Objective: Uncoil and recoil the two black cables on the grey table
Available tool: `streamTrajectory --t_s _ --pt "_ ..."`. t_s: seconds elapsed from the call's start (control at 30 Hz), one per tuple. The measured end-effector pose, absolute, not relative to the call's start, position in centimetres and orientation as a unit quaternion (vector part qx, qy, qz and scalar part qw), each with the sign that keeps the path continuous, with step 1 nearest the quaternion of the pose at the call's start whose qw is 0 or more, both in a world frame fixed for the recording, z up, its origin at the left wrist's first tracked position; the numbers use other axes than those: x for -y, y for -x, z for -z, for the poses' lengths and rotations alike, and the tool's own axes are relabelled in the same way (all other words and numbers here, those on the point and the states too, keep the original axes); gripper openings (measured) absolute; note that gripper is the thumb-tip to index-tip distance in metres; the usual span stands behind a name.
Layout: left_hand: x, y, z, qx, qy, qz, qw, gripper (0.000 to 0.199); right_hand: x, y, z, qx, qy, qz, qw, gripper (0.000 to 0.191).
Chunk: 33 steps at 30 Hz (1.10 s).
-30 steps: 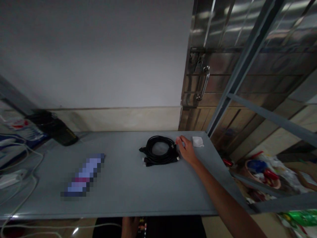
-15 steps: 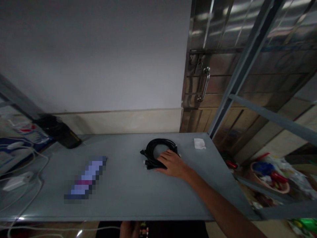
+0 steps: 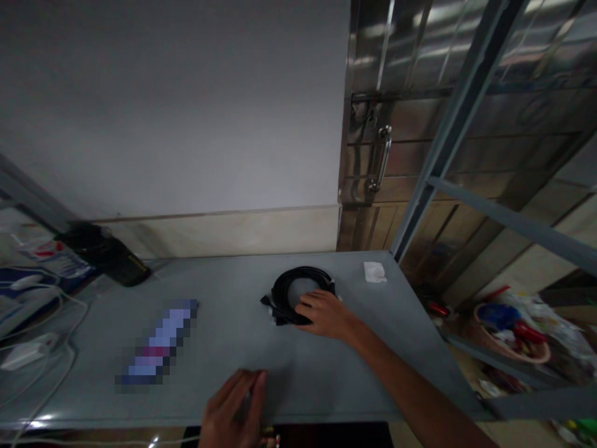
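Observation:
A coil of black cable (image 3: pixel 303 272) lies on the grey tabletop (image 3: pixel 298 382), its dark plug ends sticking out to the left. My right hand (image 3: pixel 324 313) rests on the near right part of the coil with its fingers curled over the cable. The fingertips reach into the ring; the underside of the grip is hidden. My left hand (image 3: pixel 236 404) is over the front edge of the table, nearer to me than the coil and apart from it. Its thumb and fingers are drawn together, and I see nothing between them.
On the left lie a pixelated phone-like object (image 3: pixel 158 342), a dark bottle (image 3: pixel 107 255), white cords and a white adapter (image 3: pixel 30 350). A scrap of white paper (image 3: pixel 374 272) sits at the back right. Grey metal posts (image 3: pixel 431 168) frame the table; a basket (image 3: pixel 510 336) stands beyond.
My left hand has come up from below the table's edge into view above it. My right hand stays on the cable coil, which looks slightly shifted along with the camera's view.

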State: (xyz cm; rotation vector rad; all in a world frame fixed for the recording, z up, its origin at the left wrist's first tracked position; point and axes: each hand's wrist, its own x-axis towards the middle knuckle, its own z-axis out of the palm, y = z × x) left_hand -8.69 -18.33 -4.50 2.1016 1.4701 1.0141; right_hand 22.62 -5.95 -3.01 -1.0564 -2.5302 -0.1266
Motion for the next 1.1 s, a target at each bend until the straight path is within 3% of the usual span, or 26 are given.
streamTrajectory --t_s 0.13,0.3,0.47,0.63,0.87,1.1 --pt "10.6 5.6 1.0 -0.486 -0.773 -0.37 0.171 0.036 4.9 -24.8 2.9 0.878 0.432 0.04 0.202 0.033" --pt "3.1 4.6 1.1 -0.446 -0.799 -0.375 0.151 0.033 4.4 -27.9 2.5 0.829 0.514 0.033 0.218 0.026" --pt "-1.3 5.1 1.9 -0.434 -0.796 -0.393 0.153 0.029 4.7 -28.7 2.5 0.807 0.54 0.014 0.239 0.038" --pt "-1.9 6.4 2.8 -0.469 -0.749 -0.445 0.147 0.038 4.6 -28.8 2.6 0.796 0.537 -0.017 0.277 0.032" --pt "-0.7 6.7 2.7 -0.48 -0.711 -0.486 0.165 0.034 4.3 -28.5 3.2 0.75 0.569 -0.055 0.333 0.034" --pt "-1.0 6.6 2.2 -0.492 -0.674 -0.512 0.202 0.036 3.1 -28.6 -1.4 0.742 0.596 -0.143 0.272 0.039"
